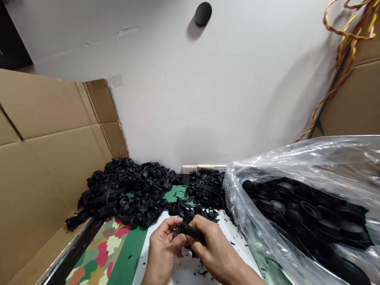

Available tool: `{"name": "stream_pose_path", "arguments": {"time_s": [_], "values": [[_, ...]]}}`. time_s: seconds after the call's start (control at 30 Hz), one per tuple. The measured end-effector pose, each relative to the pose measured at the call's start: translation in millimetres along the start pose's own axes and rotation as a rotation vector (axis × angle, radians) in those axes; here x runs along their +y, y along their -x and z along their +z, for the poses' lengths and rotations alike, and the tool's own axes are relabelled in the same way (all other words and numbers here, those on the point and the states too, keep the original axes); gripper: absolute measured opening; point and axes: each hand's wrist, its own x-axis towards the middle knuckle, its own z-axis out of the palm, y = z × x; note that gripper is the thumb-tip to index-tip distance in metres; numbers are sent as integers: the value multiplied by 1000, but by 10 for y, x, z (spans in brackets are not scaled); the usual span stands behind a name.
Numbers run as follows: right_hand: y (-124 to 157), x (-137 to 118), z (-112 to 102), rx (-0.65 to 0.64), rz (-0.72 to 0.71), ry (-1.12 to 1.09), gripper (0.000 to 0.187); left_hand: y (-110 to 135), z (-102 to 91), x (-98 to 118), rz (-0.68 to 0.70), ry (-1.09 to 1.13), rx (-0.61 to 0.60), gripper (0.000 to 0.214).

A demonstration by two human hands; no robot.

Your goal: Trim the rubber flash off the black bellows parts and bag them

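- A black cylindrical piece (192,232) is held at the centre, above a white flat sheet (184,273) strewn with black bits.
- Its body is gripped in the closed right hand (212,243); its upper-left end is pinched between thumb and forefinger of the left hand (164,245).
- At 10 o'clock from the hands, a large heap of black ribbed parts (130,190) is piled against a brown cardboard wall (59,158).
- At 1 o'clock, a smaller mound of thin black scraps (206,188) is seen.
- At 3 o'clock, black ringed pieces (311,221) are contained in a clear plastic bag (236,190).
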Motion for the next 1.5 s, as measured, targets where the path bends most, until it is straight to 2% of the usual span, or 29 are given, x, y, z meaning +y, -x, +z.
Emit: {"name": "stream_pose_path", "arguments": {"time_s": [0.07, 0.17, 0.27, 0.33, 0.4, 0.5, 0.63, 0.77, 1.07, 1.17, 1.33, 1.5], "values": [[6, -24, 16, -12, 35, 56, 21, 17, 10, -8, 17, -6, 46, 37], [19, 10, 77, 34, 97, 92, 20, 44, 0, -14, 130, 10, 146, 33], [13, 163, 98, 159, 133, 191, 13, 54, -36, 32, 229, 56, 228, 34], [-9, 293, 57, 261, 216, 264, 12, 45, -58, 85, 216, 130, 241, 36], [-37, 394, -16, 342, 247, 223, 10, 30, -68, 123, 141, 218, 206, 38], [-66, 449, -109, 409, 193, 125, 24, 17, -64, 116, 18, 295, 102, 38], [-58, 443, -121, 395, 137, 104, 36, 31, -60, 54, -34, 345, 52, 37], [-34, 474, -96, 404, 116, 124, 32, 34, -71, 31, -86, 372, 46, 37], [-33, 493, -124, 540, 116, 48, 32, 0, -133, -83, -88, 381, -13, 31], [-12, 488, -130, 577, 127, -32, 34, 3, -141, -96, -94, 375, -41, 30], [14, 498, -136, 553, 187, -221, 44, 23, -133, -69, -119, 344, -69, 29], [12, 487, -158, 613, 155, -374, 54, 19, -126, -60, -141, 335, -52, 29]]}}
